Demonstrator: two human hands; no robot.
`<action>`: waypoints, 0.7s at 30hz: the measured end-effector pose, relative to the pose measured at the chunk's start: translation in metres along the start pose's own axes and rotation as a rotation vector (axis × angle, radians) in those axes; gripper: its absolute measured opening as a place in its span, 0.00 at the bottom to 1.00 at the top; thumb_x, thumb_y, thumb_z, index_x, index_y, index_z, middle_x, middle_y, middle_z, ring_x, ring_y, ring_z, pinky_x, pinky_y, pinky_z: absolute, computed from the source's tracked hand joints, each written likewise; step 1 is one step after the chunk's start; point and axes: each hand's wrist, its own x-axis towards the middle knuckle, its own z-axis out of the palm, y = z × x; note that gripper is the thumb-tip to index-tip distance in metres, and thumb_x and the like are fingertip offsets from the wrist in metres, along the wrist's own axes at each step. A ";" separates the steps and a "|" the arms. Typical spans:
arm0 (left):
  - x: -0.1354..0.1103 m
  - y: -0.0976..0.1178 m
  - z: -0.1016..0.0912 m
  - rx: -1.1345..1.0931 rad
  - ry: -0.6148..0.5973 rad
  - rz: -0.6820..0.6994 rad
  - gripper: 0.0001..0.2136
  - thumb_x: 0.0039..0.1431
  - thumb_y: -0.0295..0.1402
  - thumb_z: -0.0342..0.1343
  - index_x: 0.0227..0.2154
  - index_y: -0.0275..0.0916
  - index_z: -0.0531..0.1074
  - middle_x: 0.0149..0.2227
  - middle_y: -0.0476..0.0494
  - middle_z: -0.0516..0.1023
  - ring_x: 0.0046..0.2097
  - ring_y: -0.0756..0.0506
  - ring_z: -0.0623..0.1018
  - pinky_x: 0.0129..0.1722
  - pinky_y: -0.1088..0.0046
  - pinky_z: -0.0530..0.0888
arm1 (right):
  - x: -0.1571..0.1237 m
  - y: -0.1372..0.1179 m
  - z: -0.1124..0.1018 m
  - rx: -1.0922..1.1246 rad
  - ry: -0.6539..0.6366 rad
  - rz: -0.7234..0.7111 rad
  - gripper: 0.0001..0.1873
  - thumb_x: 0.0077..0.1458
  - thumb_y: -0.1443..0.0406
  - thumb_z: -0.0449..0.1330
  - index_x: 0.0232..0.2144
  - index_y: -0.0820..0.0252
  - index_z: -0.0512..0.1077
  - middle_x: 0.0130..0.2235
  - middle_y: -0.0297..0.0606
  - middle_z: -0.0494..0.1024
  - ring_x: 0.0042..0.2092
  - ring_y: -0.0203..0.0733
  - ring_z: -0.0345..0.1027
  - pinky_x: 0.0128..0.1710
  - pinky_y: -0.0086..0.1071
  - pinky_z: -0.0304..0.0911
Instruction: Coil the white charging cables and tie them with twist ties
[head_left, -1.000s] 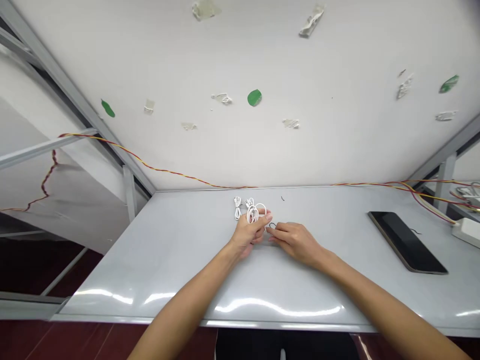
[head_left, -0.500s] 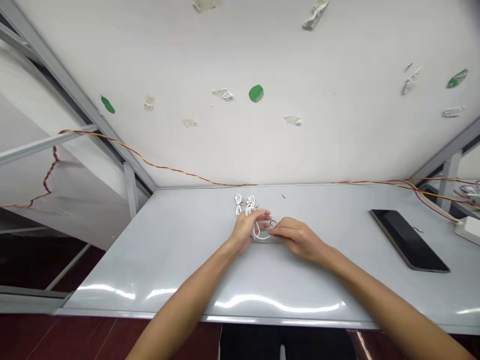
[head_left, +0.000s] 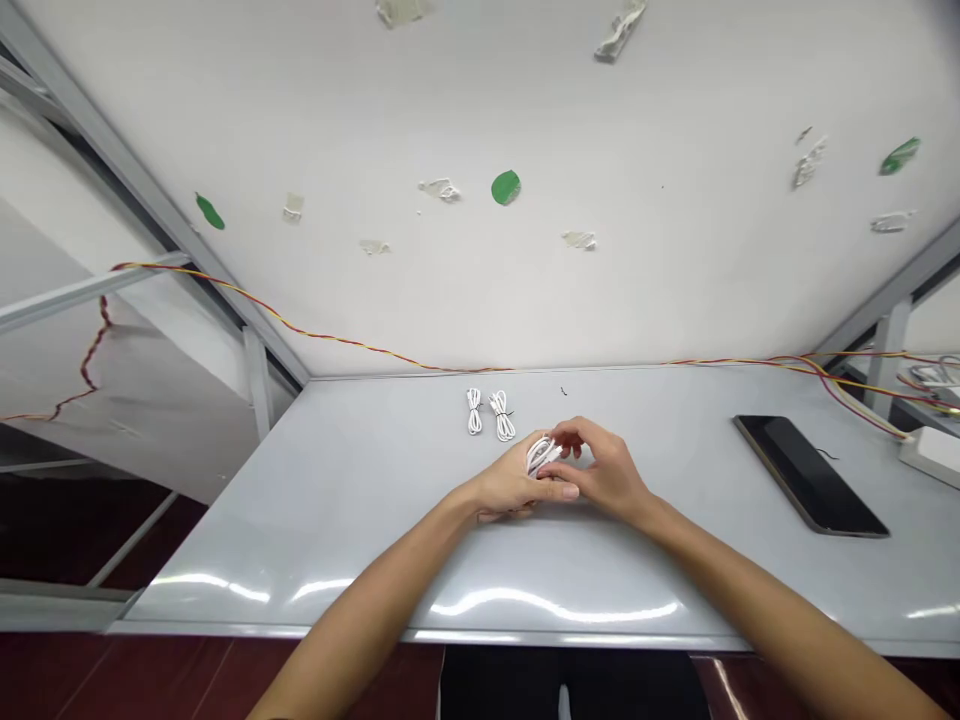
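Well inside the front edge of the white table, a coiled white cable is clasped between the left hand and the right hand. A black tablet is placed well apart to the right.

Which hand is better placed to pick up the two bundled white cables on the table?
Left, probably: the left hand lies nearer the bundled white cables than the right hand does, though it also cradles the white cable coil.
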 end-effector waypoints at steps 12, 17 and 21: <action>-0.007 0.002 0.007 -0.091 -0.315 -0.276 0.22 0.44 0.33 0.71 0.24 0.41 0.57 0.16 0.63 0.51 0.15 0.58 0.52 0.13 0.80 0.46 | -0.009 -0.002 0.001 -0.228 -0.010 -0.442 0.10 0.61 0.59 0.55 0.40 0.58 0.70 0.37 0.42 0.72 0.31 0.38 0.65 0.26 0.30 0.60; -0.005 -0.002 0.018 -0.135 -0.400 -0.378 0.27 0.43 0.36 0.71 0.20 0.42 0.51 0.14 0.63 0.48 0.15 0.59 0.48 0.13 0.80 0.44 | -0.012 -0.004 0.005 -0.185 -0.012 -0.527 0.11 0.61 0.62 0.52 0.29 0.58 0.69 0.25 0.36 0.69 0.25 0.36 0.59 0.24 0.32 0.55; -0.004 -0.001 0.020 -0.195 -0.289 -0.364 0.24 0.40 0.31 0.71 0.23 0.42 0.54 0.14 0.64 0.49 0.15 0.59 0.48 0.13 0.81 0.44 | -0.016 -0.002 0.008 -0.255 0.023 -0.458 0.15 0.62 0.64 0.51 0.23 0.56 0.68 0.19 0.33 0.66 0.21 0.35 0.55 0.23 0.32 0.51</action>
